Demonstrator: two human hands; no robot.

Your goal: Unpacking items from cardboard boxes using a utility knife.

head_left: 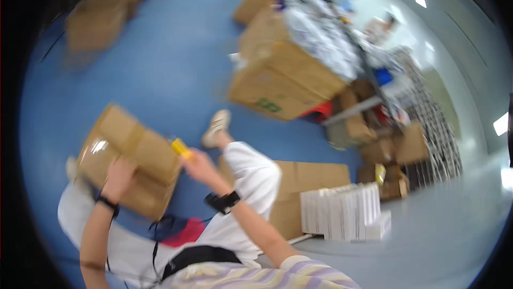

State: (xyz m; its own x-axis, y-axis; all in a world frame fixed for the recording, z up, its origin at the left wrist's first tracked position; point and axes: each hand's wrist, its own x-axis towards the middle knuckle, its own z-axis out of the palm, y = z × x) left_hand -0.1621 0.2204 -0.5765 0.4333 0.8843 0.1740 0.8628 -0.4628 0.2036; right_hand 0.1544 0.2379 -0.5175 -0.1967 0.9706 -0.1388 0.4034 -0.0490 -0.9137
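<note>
I see the right hand point(202, 166), grip clamped on a slim yellow tool point(180, 148), beside a brown rectangular cardboard box point(156, 153) on the blue floor point(171, 70); the left hand point(122, 175) rests on it, grip too blurred to tell. Light bracing could let the box skid. A larger brown carton point(286, 85) stands across the bright room.

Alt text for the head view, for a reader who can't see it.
A person's left hand rests on a cardboard box between their legs while the right hand holds a small yellow object near its edge. A larger carton stands ahead on the blue floor, and white, block-like items are lined up to the right.
</note>
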